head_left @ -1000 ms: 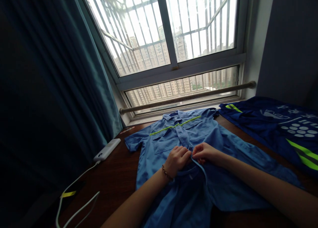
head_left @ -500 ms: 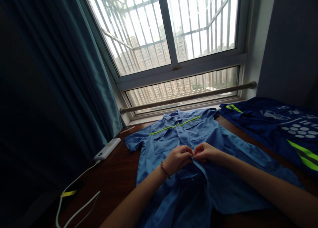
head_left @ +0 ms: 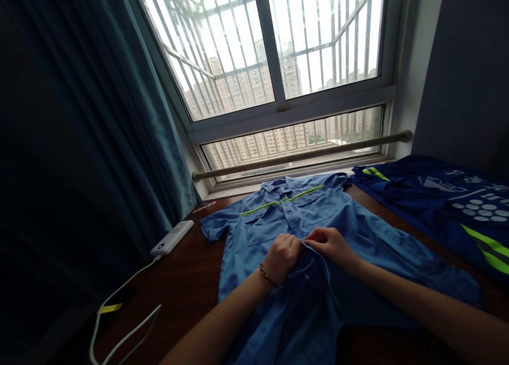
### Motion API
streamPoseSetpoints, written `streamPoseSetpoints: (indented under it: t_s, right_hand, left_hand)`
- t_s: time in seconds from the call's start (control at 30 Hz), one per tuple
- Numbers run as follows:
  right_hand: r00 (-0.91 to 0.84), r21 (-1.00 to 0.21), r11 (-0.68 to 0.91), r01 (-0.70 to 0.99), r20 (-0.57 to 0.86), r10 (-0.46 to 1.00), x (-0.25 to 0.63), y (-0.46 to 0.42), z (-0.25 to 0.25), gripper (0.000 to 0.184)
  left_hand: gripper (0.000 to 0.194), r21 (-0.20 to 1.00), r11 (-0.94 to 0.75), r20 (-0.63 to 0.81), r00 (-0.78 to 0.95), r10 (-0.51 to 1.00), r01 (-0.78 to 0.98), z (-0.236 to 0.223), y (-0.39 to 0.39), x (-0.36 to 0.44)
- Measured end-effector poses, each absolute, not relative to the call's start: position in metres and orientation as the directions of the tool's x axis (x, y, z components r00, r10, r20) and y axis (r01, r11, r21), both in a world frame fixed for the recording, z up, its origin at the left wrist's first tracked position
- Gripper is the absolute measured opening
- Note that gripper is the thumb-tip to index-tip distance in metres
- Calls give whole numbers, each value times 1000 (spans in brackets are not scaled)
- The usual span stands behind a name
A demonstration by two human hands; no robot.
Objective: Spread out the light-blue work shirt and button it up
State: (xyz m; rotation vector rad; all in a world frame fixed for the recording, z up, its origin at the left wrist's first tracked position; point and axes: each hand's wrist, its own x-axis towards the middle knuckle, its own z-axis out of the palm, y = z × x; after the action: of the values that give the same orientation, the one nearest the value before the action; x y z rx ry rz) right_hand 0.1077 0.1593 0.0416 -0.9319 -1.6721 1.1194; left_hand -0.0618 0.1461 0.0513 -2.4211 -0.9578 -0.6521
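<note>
A light-blue short-sleeved shirt (head_left: 270, 230) lies front up on a dark wooden table, its collar toward the window. A yellow-green stripe crosses its chest above two flap pockets. My left hand (head_left: 283, 254), with a braided bracelet at the wrist, is closed on the shirt's front edge at the middle. Beside it, my right hand (head_left: 329, 246) pinches the other side of the front opening between thumb and fingers. The fingertips of both hands nearly meet. Below them the front hangs partly open. Whether a button is between the fingers is hidden.
A dark-blue garment (head_left: 429, 195) with reflective stripes and white print lies at the right. On the table (head_left: 178, 280) at the left are a white power bank (head_left: 173, 238) and its white cable (head_left: 119, 291). A curtain (head_left: 131, 116) hangs left of the barred window (head_left: 278, 108).
Both hands have shifted slightly left, still at the shirt's front. My left fingers have curled in more, and the right side's lower hem has lifted a little.
</note>
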Motion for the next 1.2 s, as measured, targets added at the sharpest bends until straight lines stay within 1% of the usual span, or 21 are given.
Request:
streamPoseSetpoints:
  t_s: [0.07,0.13,0.37,0.43,0.53,0.63,0.7,0.8,0.93,1.03,1.2]
  right_hand:
    - [-279,-902,393,177,337,899,106,154,44,22]
    - [-265,-865,440,242,378,887,106,151,46,21]
    - [-332,-764,540,354,437,836,111,155,46,15]
    - [-346,-707,569,420,455,821,112,155,45,13]
    - [-373,-590,620,518,496,784,113,154,42,13]
    - [-415,-476,696,538,569,710,112,153,40,15]
    - [-462,-390,740,548,597,656,111,153,40,16]
    - [-541,-267,758,596,564,624,110,152,41,15]
    - [-607,-168,772,612,526,595,115,151,41,13]
    - [-629,-119,792,599,542,557,118,151,40,13]
    - [-610,-117,787,606,567,554,119,149,38,14]
  left_hand:
    - [24,-216,-650,596,625,503,729,51,145,-61]
    - [25,-181,-648,620,597,509,740,51,144,-61]
    - [27,-37,-655,653,515,556,755,50,142,-59]
    - [26,26,-664,648,493,581,748,49,142,-58]
    - [22,143,-669,629,455,630,729,48,143,-58]
    - [19,209,-667,624,428,654,716,49,143,-58]
    - [19,217,-671,629,425,652,709,50,142,-58]
    - [19,219,-673,630,424,651,707,51,140,-58]
    - [19,249,-670,611,423,669,699,52,139,-57]
    - [18,268,-674,594,433,678,688,51,139,-57]
    - [20,246,-673,591,442,675,698,49,139,-56]
